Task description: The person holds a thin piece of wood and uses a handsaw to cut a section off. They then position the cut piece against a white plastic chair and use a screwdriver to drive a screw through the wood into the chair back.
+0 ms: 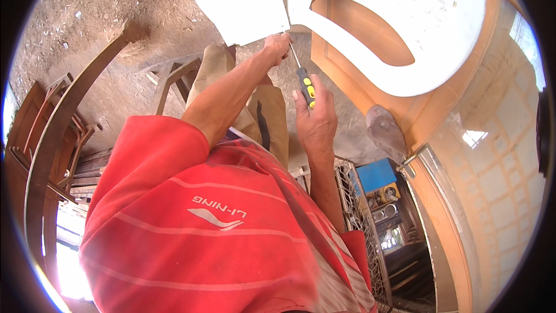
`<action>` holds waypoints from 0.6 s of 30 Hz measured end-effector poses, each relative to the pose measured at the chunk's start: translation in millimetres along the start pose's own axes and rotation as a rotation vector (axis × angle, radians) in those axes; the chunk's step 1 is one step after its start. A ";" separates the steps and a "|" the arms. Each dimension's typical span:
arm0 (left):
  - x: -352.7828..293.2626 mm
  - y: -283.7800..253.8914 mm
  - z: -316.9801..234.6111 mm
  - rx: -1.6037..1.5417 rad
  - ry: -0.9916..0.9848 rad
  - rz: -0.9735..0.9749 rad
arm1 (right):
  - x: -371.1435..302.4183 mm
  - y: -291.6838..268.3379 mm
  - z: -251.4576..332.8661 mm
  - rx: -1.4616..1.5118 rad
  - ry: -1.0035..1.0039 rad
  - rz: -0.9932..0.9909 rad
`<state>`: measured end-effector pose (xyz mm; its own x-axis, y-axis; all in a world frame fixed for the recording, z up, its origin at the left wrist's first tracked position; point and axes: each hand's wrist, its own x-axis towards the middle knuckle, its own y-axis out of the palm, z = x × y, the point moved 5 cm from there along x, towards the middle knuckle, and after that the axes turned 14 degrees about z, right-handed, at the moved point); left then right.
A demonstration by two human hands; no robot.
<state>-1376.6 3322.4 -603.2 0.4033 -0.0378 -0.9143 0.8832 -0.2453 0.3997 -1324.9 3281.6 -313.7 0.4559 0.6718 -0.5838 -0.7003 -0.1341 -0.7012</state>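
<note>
My right hand (317,115) is wrapped around the grey and yellow handle of a screwdriver (305,84). Its thin metal shaft points away from me, toward the lower edge of a bright white panel (237,6). At that edge my left hand (277,47) is closed, its fingers drawn together beside the screwdriver's tip. What they pinch, if anything, is too small to see, and the tip itself is hard to make out. Right of the panel, a white curved piece (353,58) with a tufted pattern has a long rounded opening. Strong light washes out both white surfaces.
An orange-brown wooden surface (428,116) with a glossy pane curves along the right. A greyish rounded object (385,130) rests against it. Below are a wire-mesh crate (350,188) and a blue box (375,174). Wooden frames (43,127) and a trestle (168,84) stand left.
</note>
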 end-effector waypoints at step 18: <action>3.1 0.6 3.2 0.027 -0.018 -0.037 | 2.4 -0.4 -8.2 -0.194 -0.095 0.080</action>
<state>-1375.5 3319.0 -606.0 0.3657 -0.0456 -0.9296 0.8907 -0.2727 0.3638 -1319.0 3277.3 -318.1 0.3428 0.7178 -0.6060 -0.6091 -0.3213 -0.7251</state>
